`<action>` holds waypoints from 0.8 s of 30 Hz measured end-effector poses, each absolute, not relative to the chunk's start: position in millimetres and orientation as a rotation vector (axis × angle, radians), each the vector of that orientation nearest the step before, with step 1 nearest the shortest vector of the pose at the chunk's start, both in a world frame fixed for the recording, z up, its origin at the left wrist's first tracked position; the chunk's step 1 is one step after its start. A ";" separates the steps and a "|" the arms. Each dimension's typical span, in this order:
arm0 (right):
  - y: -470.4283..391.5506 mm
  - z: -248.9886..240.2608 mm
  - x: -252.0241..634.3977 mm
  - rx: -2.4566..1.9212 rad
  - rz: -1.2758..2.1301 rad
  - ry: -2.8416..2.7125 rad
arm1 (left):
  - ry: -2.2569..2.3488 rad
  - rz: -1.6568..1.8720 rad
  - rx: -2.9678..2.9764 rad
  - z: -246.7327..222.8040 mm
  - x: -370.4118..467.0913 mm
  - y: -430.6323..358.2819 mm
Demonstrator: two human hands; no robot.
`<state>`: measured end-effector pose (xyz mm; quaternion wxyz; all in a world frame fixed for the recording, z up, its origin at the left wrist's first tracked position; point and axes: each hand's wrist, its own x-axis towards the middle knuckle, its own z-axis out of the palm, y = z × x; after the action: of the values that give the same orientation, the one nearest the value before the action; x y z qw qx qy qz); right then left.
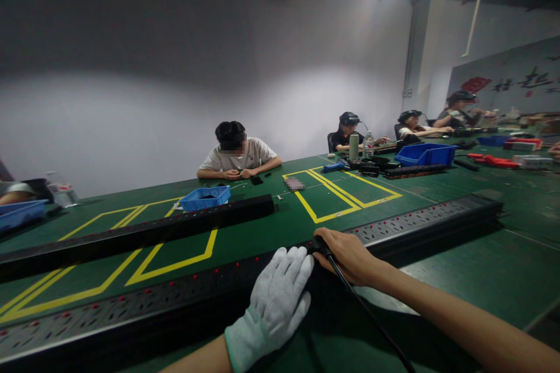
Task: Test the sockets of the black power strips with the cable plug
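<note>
A long black power strip (184,291) with rows of sockets and small red dots runs across the table in front of me. My left hand (280,294), in a white glove with a green cuff, rests on it with its fingers stretched out. Bare, my right hand (345,253) grips a black plug (321,245) against the strip's top, just right of the glove. From the plug a black cable (363,300) trails down toward the bottom edge. Whether the plug's pins sit in a socket is hidden.
Beyond lies a second long black strip (144,232) near a blue bin (205,198). Yellow tape (175,268) marks the green table (254,239). Farther right stand another blue bin (426,154) and a green bottle (353,147). A person (238,154) sits opposite, with others at the right.
</note>
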<state>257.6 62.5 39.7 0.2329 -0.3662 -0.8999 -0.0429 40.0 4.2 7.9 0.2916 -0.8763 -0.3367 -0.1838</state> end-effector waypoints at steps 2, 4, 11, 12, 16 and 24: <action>62.4 39.8 257.6 -1.006 -0.125 -2.468 | -0.897 -0.504 -2.331 7.8 40.1 4.0; 62.4 39.5 257.4 -1.008 -0.130 -2.463 | -0.899 -0.520 -2.325 7.6 40.3 3.9; 61.2 39.3 257.3 -1.012 -0.114 -2.456 | -0.894 -0.525 -2.324 7.6 40.3 4.2; 61.0 39.4 257.3 -1.014 -0.111 -2.456 | -0.892 -0.517 -2.325 7.6 40.2 4.3; 61.2 39.5 257.6 -1.013 -0.096 -2.449 | -0.900 -0.505 -2.323 7.8 40.0 4.3; 64.5 36.5 259.3 -1.000 -0.030 -2.427 | -0.899 -0.475 -2.328 9.0 40.4 3.8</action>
<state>259.3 64.5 36.5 0.2552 -0.3684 -0.8939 -0.0112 40.4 3.8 9.0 0.2962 -0.8753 -0.3382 -0.1785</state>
